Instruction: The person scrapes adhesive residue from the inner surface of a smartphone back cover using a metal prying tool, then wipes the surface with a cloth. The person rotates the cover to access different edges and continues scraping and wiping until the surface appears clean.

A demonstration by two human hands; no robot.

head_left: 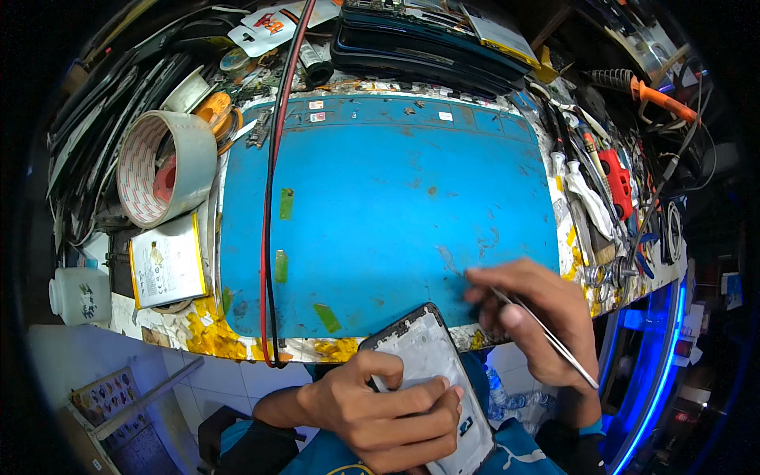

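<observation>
Below the front edge of the bench, my left hand [396, 416] is closed over a phone housing [423, 348], its fingers lying across the inner face. The housing is a thin grey shell with a dark rim, tilted, its top end near the mat's edge. Part of it is hidden under my fingers. My right hand [538, 317], to the right and apart from the housing, pinches slim metal tweezers [552, 336]. A blue work mat [380, 214] lies beyond both hands.
On the left stand a tape roll [202, 170], a white battery [168, 260] and a small bottle [81, 295]. Red and black cables [270, 198] cross the mat. Stacked phone panels [419, 51] line the back. Hand tools and a red cutter [616, 184] crowd the right.
</observation>
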